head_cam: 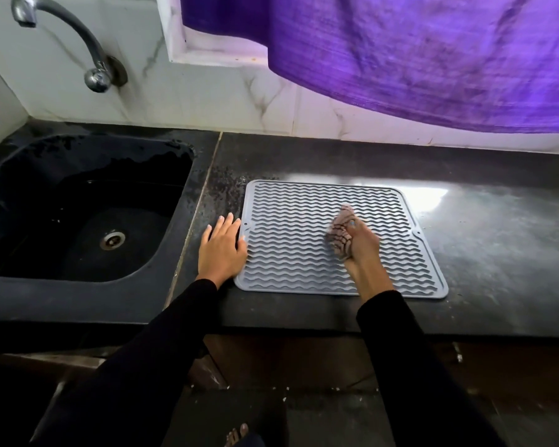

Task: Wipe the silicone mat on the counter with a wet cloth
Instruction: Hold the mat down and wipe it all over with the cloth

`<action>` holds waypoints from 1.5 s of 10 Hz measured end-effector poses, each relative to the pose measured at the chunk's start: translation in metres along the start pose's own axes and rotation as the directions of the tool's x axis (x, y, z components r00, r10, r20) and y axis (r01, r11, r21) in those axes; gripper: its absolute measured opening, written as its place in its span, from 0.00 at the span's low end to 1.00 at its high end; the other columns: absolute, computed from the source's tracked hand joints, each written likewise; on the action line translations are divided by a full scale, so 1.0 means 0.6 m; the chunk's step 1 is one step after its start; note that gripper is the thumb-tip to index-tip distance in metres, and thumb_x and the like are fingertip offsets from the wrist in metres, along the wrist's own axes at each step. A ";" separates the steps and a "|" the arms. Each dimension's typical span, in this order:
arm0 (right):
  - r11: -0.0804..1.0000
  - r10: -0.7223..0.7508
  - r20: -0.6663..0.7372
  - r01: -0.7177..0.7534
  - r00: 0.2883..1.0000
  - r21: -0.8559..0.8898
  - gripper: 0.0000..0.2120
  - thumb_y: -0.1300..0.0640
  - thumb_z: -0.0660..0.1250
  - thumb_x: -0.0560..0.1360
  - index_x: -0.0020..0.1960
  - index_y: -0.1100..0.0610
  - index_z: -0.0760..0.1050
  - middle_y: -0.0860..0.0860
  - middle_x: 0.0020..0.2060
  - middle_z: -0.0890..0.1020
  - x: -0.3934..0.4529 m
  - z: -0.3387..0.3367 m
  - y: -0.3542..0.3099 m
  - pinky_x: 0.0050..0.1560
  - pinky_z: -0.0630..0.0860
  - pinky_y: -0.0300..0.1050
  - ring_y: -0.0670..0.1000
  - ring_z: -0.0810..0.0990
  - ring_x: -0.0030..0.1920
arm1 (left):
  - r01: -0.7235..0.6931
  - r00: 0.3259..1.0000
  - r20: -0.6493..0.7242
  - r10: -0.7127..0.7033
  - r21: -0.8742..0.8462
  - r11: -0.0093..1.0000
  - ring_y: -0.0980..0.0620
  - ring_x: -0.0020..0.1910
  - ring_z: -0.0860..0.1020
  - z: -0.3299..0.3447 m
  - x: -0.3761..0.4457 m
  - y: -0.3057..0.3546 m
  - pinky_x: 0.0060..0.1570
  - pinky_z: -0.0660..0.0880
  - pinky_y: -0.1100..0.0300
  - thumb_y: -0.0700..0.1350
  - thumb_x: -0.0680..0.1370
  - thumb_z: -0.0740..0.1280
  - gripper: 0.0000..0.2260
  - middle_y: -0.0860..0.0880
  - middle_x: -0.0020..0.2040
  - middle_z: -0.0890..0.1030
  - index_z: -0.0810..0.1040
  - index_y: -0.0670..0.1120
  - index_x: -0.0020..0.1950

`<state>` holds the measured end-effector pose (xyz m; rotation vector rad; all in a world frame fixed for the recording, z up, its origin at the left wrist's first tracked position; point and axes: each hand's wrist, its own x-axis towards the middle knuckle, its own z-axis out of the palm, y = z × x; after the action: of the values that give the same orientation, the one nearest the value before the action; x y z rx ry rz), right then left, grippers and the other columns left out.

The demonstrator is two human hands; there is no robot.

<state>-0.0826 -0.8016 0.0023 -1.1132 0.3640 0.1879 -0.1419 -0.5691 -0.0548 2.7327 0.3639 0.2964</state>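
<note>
Fingers (228, 225) of the left hand (221, 250) lie straight and slightly spread, flat on the counter (484, 246), with the thumb side touching the left edge of the mat (291, 240). They curl round nothing; the palm presses down just beside the mat's rim.

The right hand (362, 243) is curled round a bunched cloth (341, 230), pale with dark stripes, and holds it down on the ribbed surface right of the mat's middle. Its fingers wrap the cloth tightly, so only the thumb tip and knuckles show; part of the cloth sticks out beyond the hand toward the wall. The hand and cloth are somewhat blurred.

The mat is grey, roughly square with rounded corners and wavy ridges, and lies flat on the dark counter, near its front edge, between the sink (88, 208) and a bright glare patch on the stone. Both arms wear black sleeves (162, 343).

The sink, black and set into the counter on the left, holds no dishes; its walls look wet, and a metal drain (112, 240) sits at the bottom. A chrome tap (78, 40) arches from the tiled wall above it. A purple curtain (417, 53) hangs over the counter behind the mat. Bare toes (238, 435) show on the floor below.
</note>
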 end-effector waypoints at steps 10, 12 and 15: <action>0.311 -0.585 0.337 0.589 0.737 -0.746 0.19 0.66 0.56 0.78 0.66 0.58 0.72 0.50 0.63 0.76 -0.013 -0.052 0.041 0.68 0.64 0.37 0.47 0.72 0.65 | 0.011 0.999 0.043 -0.009 -0.039 0.999 0.51 0.75 0.54 0.000 0.005 -0.003 0.74 0.47 0.50 0.47 0.80 0.51 0.21 0.47 0.76 0.59 0.61 0.45 0.73; -0.242 -0.393 0.450 0.382 0.802 -0.892 0.30 0.65 0.55 0.78 0.77 0.61 0.47 0.59 0.76 0.51 -0.050 -0.048 0.094 0.75 0.41 0.50 0.59 0.47 0.77 | 0.063 0.997 -0.030 -0.067 -0.105 0.992 0.45 0.73 0.62 -0.012 0.024 0.004 0.74 0.52 0.50 0.42 0.80 0.52 0.19 0.41 0.72 0.67 0.65 0.39 0.70; -0.058 -0.266 0.532 0.538 0.804 -0.841 0.27 0.64 0.58 0.77 0.75 0.58 0.58 0.53 0.73 0.63 -0.027 -0.063 0.057 0.75 0.52 0.45 0.54 0.59 0.74 | 0.017 0.997 0.075 -0.021 0.060 0.998 0.48 0.76 0.51 0.009 0.022 0.007 0.74 0.45 0.50 0.47 0.81 0.50 0.22 0.44 0.76 0.55 0.56 0.43 0.75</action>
<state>-0.1159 -0.8203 -0.0349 -2.5719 -0.4954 -0.0481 -0.1274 -0.5708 -0.0562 2.7881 0.3837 0.1797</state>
